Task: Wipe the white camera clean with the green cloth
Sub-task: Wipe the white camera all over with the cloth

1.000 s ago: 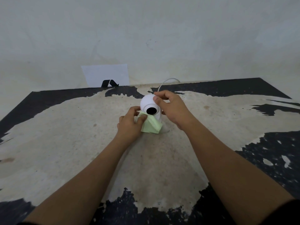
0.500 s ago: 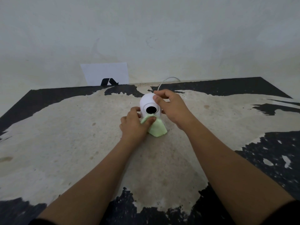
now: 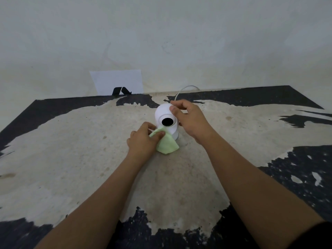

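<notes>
Forearms reach in from the near edge of the table (image 3: 53,159), whose dark coating has worn off to a pale patch across most of its middle, with black remaining along the near edge, the far edge and the right side. The left hand (image 3: 142,139) lies just short of the table's centre, fingers curled and pinched on the green cloth (image 3: 166,143), thumb on top of the fabric. The upper part of the cloth is pressed against the lower front left of the white camera (image 3: 166,119); its loose lower corner hangs down to the tabletop in front of the camera's base. The camera stands upright a little beyond the centre, its round black lens (image 3: 167,121) facing the near edge. The right hand (image 3: 190,119) grips the camera from its right side, thumb on the rounded head beside the lens, fingers bent over the top and back. A thin white cable (image 3: 186,88) arcs up from behind that hand toward the far edge. At the far edge, left of centre, a white sheet (image 3: 116,81) with a black mark leans against the wall (image 3: 179,33)
</notes>
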A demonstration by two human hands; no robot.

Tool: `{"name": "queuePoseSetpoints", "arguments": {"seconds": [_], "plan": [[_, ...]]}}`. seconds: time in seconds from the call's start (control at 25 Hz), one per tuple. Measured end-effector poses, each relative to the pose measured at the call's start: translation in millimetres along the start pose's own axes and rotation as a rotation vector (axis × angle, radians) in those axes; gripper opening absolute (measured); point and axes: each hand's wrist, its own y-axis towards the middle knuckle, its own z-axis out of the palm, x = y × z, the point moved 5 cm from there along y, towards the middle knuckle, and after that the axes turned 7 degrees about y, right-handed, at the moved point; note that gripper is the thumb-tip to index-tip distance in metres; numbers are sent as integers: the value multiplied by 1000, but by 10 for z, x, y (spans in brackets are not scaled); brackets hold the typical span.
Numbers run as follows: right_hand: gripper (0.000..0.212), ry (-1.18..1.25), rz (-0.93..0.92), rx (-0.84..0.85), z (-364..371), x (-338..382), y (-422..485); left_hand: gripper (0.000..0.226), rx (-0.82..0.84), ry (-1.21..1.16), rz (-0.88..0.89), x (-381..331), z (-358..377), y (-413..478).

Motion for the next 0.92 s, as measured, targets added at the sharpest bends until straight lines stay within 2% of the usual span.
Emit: {"name": "queuePoseSetpoints", "arguments": {"seconds": [0.08, 0.28, 0.48, 0.56, 0.76, 0.84, 0.92], "plan": [[27, 10, 15, -7, 11, 1, -19, 13, 10, -55, 43, 23, -81, -72], [28, -12, -105, -116, -24, 207, -279, 16, 61, -387, 147, -155, -388, -268], [19, 40, -96, 179, 33, 272, -513, 13, 135, -536, 233, -462, -593, -281], [5, 74, -97, 140, -37, 238, -488, 14, 142, -550, 247, -518, -606, -251], [9, -110, -73, 20, -231, 43, -378, 13, -2, -517, 118, -353, -617, 32], [6, -207, -90, -25, -207, -3, -342, 11, 15, -531, 113, -388, -572, 167], [7, -260, -132, -42, -140, 0, -308, 15, 101, -539, 136, -487, -497, 289]]}}
